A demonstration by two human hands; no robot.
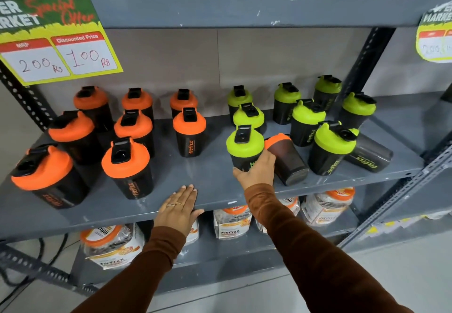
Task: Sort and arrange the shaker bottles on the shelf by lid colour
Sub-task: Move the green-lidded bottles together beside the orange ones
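Right hand (255, 171) is the working grip: its fingers wrap the dark body of a green-lidded bottle (245, 147) standing upright near the front of the shelf (210, 185), at the near end of a green row. Left hand (179, 209) lies flat and released on the shelf's front edge, holding nothing. Orange-lidded bottles (127, 166) stand grouped on the left, green ones on the right. One orange-lidded bottle (285, 158) lies tipped on its side among the green group, just right of the held bottle and probably touching the hand, though the contact is hard to read. Another green-lidded bottle (367, 152) lies on its side at far right.

These bottles look like empty rigid plastic, so likely light and stiff but smooth-walled. Taking hold around the body just under the lid seems safest; the flip caps look like poor handles.
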